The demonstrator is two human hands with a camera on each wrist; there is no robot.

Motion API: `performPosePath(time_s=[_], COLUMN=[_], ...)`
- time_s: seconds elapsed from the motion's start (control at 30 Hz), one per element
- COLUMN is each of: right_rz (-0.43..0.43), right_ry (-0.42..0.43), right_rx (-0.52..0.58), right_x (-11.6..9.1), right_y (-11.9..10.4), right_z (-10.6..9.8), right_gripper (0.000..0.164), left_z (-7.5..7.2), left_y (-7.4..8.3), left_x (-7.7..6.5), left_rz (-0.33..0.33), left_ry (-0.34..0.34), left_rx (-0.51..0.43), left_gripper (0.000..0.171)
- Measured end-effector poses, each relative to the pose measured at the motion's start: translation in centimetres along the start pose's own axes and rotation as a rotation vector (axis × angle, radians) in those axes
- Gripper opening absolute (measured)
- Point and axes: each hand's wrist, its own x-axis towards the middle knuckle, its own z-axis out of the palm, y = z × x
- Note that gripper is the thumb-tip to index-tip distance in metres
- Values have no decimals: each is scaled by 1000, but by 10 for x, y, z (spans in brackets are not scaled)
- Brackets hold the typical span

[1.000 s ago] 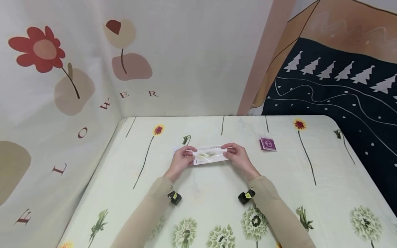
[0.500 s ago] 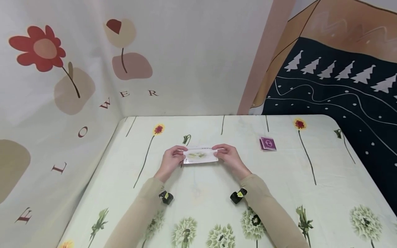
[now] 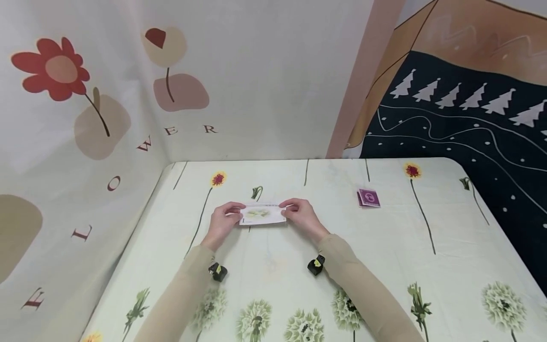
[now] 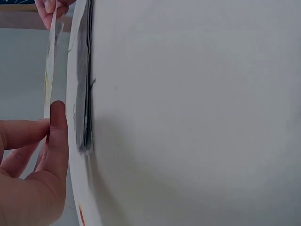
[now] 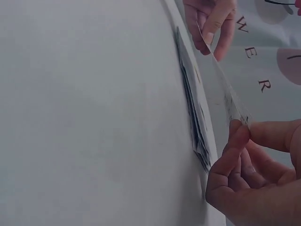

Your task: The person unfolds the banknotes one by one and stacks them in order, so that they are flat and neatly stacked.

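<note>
A pale banknote, with a greenish picture and a figure 1 in its corner, is stretched between the two hands. My left hand pinches its left end between thumb and fingers. At the other end my right hand pinches it the same way. Both wrist views show the note edge-on. Just below it, a flat stack of folded-looking paper lies on the cloth. From the right wrist side the stack shows several layers. In the head view the held note and hands hide most of this stack.
A small purple folded packet lies to the right of the hands. The table is covered by a flower-print cloth. Printed curtains hang behind and at the left; a dark tree-print cloth is at the right.
Both hands have moved left together with the banknote stretched between them. The purple packet has stayed in place.
</note>
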Motion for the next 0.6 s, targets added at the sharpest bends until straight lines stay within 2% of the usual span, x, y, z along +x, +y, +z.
performPosePath(time_s=[0.2,0.43,0.6], right_rz=[2,7,2], right_ry=[-42,-95,-115], right_rx=[-100,-212,-254], right_x=[4,9,11], right_y=[-6,-5,-3], right_z=[4,5,6], right_gripper=[16,16,17], left_z=[-5,-8,-9], left_y=[-3,-9,-7], left_x=[3,7,8], left_rz=[13,-51,-46], left_ry=[6,-52,-73], left_rx=[118,82,110], left_gripper=[25,25,24])
